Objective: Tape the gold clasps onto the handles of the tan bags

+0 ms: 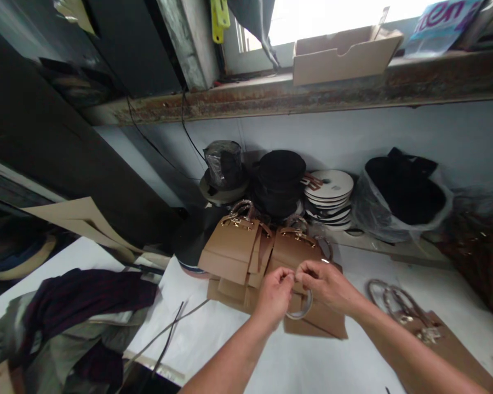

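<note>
My left hand point(274, 295) and my right hand point(326, 283) meet over a stack of brown leather bag pieces point(246, 254) with gold clasps on the white table point(238, 334). Both hands are closed in a pinch on a curved metal ring handle point(299, 312) that loops down between them, above a brown piece point(320, 323). The fingertips nearly touch each other. What exactly sits between the fingertips is too small to make out.
More ring handles point(390, 298) lie on another brown piece point(439, 339) at the right. At the back stand black tape rolls point(280, 178), white discs point(331, 191) and a plastic bag of black material point(402, 197). Dark cloth point(78, 301) lies left. A cardboard box point(340, 52) sits on the sill.
</note>
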